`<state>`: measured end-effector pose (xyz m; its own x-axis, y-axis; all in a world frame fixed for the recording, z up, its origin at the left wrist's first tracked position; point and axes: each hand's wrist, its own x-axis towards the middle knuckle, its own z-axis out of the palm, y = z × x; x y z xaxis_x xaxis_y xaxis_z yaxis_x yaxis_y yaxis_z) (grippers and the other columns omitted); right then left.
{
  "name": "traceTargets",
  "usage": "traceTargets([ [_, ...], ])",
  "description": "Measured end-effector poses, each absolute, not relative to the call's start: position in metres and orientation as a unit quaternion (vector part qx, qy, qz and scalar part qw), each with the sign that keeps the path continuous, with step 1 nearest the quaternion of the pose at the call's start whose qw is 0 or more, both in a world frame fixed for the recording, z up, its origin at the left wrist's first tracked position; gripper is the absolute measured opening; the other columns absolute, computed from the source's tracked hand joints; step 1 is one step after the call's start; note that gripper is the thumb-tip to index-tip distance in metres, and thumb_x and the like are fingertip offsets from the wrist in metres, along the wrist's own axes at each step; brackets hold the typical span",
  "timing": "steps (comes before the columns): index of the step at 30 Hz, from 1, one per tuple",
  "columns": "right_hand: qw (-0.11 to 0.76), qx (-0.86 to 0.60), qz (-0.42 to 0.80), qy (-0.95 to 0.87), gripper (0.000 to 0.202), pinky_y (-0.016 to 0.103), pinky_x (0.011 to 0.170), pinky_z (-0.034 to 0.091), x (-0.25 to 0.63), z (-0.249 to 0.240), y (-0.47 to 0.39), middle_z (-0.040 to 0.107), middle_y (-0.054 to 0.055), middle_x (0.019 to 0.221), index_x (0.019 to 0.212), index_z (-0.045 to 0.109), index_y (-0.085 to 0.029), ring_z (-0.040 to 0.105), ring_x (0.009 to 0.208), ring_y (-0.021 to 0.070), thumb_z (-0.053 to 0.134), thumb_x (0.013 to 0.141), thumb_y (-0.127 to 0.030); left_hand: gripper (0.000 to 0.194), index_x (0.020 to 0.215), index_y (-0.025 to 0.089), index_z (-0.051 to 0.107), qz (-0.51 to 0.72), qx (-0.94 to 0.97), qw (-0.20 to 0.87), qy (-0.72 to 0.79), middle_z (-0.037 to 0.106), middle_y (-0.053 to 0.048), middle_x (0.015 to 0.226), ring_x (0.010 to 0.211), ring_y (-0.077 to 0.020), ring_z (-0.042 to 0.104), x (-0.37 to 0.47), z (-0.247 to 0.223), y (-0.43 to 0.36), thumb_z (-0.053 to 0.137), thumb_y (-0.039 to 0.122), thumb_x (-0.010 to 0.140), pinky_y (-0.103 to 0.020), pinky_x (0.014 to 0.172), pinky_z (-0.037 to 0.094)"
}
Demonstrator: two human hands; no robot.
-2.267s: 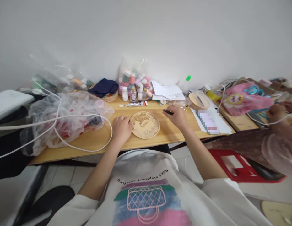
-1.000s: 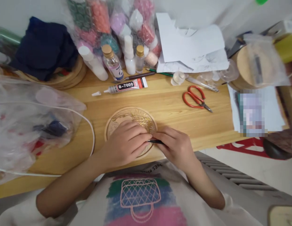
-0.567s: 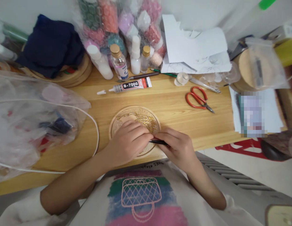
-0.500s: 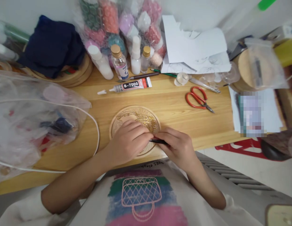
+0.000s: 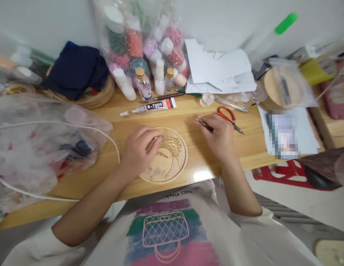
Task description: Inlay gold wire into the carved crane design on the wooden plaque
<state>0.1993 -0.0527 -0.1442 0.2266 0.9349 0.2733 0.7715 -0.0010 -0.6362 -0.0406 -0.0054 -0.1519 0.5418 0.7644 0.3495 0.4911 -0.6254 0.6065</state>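
Head view: left hand (image 5: 140, 151) is over the left side of the round wooden disc (image 5: 163, 160), thumb and index finger drawn close, but honestly can't tell if they're pinching anything. Right hand (image 5: 219, 136) is clamped on the tweezers (image 5: 206, 125), out to the right with the tips aimed back towards the disc. I'd call this fine work on the gold pattern (image 5: 174, 145), tweezers off it for now; next move probably calls for a light grip and the disc kept steady.

Room-wise, the disc sits close to the front edge of the table (image 5: 192, 127), so not much slack on the shirt side. Bare wood between disc and right hand, and more back to the glue tube (image 5: 157, 106). Watch the red-handled scissors (image 5: 234, 124) just behind the right hand, and the white cable (image 5: 63, 122) looping near the left wrist
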Motion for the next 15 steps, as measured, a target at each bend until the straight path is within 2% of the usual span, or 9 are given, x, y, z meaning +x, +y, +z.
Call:
traceTargets([
  [4,0.329,-0.730,0.096,-0.591,0.016,0.030,0.059,0.047,0.198,-0.141,-0.071,0.066,0.004,0.069,0.088,0.075,-0.016,0.058,0.061,0.0170,0.061,0.084,-0.024,0.011,0.096,0.022,0.064,0.323,0.829,0.248,0.384,0.065,-0.001,0.092,0.085,-0.0148,0.064,-0.041,-0.153,-0.003,0.054,0.020,0.091,-0.028,0.075,0.052],
  [8,0.258,-0.752,0.102,-0.598,0.027,0.031,0.064,0.050,0.189,-0.147,-0.103,0.070,0.008,0.086,0.104,0.072,-0.018,0.064,0.073,0.0203,0.055,0.084,-0.018,0.012,0.096,0.021,0.064,0.342,0.816,0.262,0.386,0.065,-0.001,0.092,0.081,-0.0137,0.063,-0.041,-0.152,-0.001,0.054,0.018,0.089,-0.027,0.074,0.053],
  [11,0.231,-0.768,0.048,-0.595,0.028,0.033,0.067,0.051,0.178,-0.155,-0.116,0.070,0.010,0.092,0.106,0.072,-0.017,0.064,0.079,0.0228,0.051,0.087,-0.020,0.013,0.096,0.022,0.064,0.351,0.811,0.261,0.389,0.065,0.000,0.093,0.080,-0.0135,0.063,-0.041,-0.152,0.000,0.054,0.017,0.089,-0.028,0.076,0.053],
  [15,0.209,-0.778,-0.002,-0.593,0.026,0.040,0.075,0.051,0.167,-0.163,-0.108,0.069,0.011,0.090,0.104,0.072,-0.018,0.062,0.084,0.0261,0.051,0.089,-0.022,0.012,0.094,0.021,0.063,0.375,0.800,0.257,0.392,0.065,0.000,0.092,0.079,-0.0128,0.062,-0.042,-0.152,0.003,0.056,0.015,0.087,-0.028,0.075,0.053],
])
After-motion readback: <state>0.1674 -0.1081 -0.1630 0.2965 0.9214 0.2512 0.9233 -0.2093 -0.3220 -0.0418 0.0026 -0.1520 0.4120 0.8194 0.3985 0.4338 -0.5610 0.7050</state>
